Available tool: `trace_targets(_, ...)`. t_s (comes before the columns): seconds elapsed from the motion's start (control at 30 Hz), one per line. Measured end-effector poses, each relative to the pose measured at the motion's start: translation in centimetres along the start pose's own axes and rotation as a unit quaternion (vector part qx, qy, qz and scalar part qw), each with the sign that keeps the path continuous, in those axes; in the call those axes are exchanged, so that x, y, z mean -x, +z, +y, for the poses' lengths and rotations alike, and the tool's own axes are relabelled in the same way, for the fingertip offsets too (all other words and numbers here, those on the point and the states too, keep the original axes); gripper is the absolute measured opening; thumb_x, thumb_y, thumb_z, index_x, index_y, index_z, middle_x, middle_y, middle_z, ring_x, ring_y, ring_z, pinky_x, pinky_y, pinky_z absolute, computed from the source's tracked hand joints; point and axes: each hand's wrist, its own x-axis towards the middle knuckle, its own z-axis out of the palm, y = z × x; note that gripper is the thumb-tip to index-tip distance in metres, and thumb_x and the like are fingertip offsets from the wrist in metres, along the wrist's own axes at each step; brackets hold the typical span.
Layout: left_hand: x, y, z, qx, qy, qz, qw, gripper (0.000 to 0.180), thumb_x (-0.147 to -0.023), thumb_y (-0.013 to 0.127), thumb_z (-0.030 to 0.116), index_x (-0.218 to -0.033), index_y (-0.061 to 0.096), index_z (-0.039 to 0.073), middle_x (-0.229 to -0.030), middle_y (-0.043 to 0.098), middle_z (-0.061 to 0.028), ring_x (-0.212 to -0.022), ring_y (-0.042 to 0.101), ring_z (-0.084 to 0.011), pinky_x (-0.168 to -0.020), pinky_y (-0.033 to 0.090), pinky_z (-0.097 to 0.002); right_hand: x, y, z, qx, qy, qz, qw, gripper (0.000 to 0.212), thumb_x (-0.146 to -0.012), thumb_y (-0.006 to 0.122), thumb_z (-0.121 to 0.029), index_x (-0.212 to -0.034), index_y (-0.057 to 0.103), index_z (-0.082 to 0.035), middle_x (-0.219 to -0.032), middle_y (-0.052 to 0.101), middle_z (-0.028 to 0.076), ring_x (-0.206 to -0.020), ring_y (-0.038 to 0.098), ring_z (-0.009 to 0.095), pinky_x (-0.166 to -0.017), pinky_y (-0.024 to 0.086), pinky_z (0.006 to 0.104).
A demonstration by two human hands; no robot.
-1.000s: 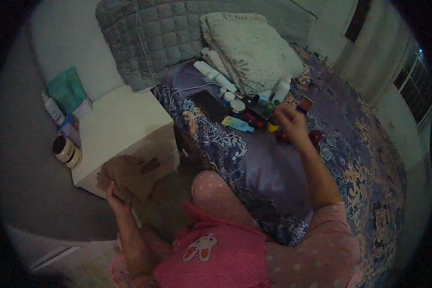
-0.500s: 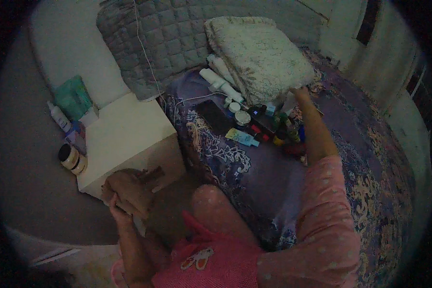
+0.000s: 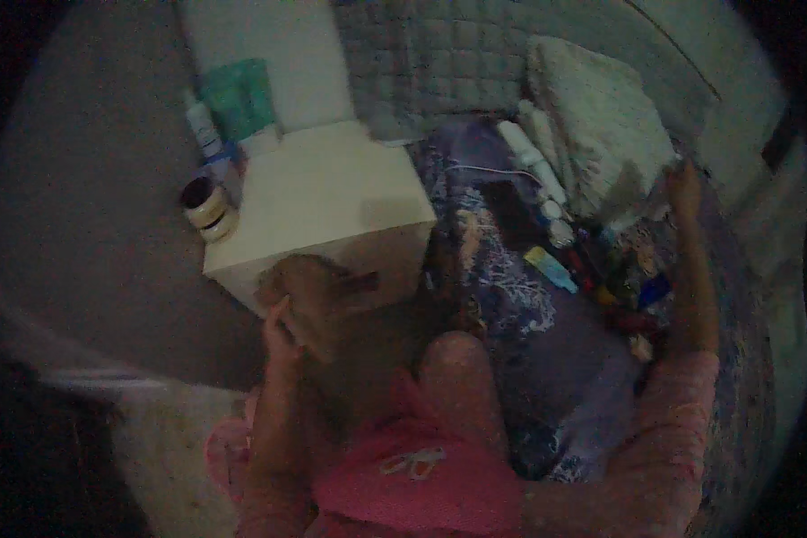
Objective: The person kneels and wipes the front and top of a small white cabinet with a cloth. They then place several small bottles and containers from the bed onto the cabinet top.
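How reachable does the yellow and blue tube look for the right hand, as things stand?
Probably yes: small items lie between the right hand and the yellow and blue tube, but nothing visible covers it.

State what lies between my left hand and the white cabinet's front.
A brown bag lies between them, held by the left hand; the head view shows it overlapping the white cabinet's front.

A brown bag, plain and creased-looking in the dim light, tilts in the left hand, held by its near left side before the white cabinet; its mouth is unclear. A small pale thing, too blurred to identify, shows at the right hand, beside the pillow.
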Motion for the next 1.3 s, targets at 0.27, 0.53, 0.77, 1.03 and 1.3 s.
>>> trace_targets(0.27,0.4,1.3,1.0,0.116,-0.119,-0.003,0.986,0.034,-0.075,0.065,0.024,-0.103,0.059,0.005,-0.099,0.061,-0.0073,-0.097,0.056,-0.0223,-0.084,0.045,-0.0360,-0.3,-2.7,-34.1,-0.423,-0.139,-0.159,0.881,0.035,-0.088,0.057,-0.019,-0.120,0.050,-0.006,-0.113,0.056,0.006,-0.101,0.052,0.016,-0.087,0.040,0.0307)
trace_targets(0.53,-0.9,3.7,2.6,0.160,-0.056,-0.055,0.984,0.028,-0.077,0.064,0.023,-0.099,0.059,0.007,-0.090,0.060,-0.0033,-0.081,0.057,-0.0159,-0.066,0.047,-0.0282,4.3,10.3,-62.8,-0.536,-0.305,-0.215,0.758,0.040,-0.078,0.068,-0.026,-0.107,0.055,-0.001,-0.093,0.063,0.013,-0.082,0.062,0.022,-0.072,0.050,0.0341)
trace_targets(0.77,-0.5,3.2,4.3,0.084,-0.148,0.031,0.985,0.031,-0.079,0.064,0.022,-0.104,0.059,0.006,-0.088,0.060,0.0001,-0.078,0.056,-0.0117,-0.065,0.046,-0.0260,7.9,19.7,-76.6,-0.443,-0.286,-0.156,0.835,0.041,-0.077,0.068,-0.026,-0.104,0.052,0.002,-0.094,0.061,0.023,-0.086,0.060,0.040,-0.074,0.048,0.0455)
trace_targets(1.03,-2.0,1.0,4.3,0.068,-0.068,-0.009,0.995,0.035,-0.078,0.065,0.022,-0.108,0.058,0.006,-0.094,0.059,-0.0008,-0.088,0.056,-0.0125,-0.074,0.045,-0.0288,10.4,25.6,-83.3,-0.385,-0.268,-0.190,0.862,0.043,-0.076,0.067,-0.027,-0.103,0.053,0.003,-0.093,0.062,0.022,-0.087,0.060,0.037,-0.074,0.048,0.0422)
trace_targets(1.3,-0.8,2.6,7.8,0.100,-0.157,0.032,0.982,0.036,-0.081,0.063,0.022,-0.113,0.056,0.007,-0.097,0.059,-0.0017,-0.090,0.057,-0.0132,-0.077,0.046,-0.0285,10.3,28.1,-84.1,-0.367,-0.270,-0.183,0.871,0.048,-0.076,0.067,-0.030,-0.107,0.052,0.004,-0.101,0.060,0.025,-0.095,0.058,0.040,-0.080,0.046,0.0440)
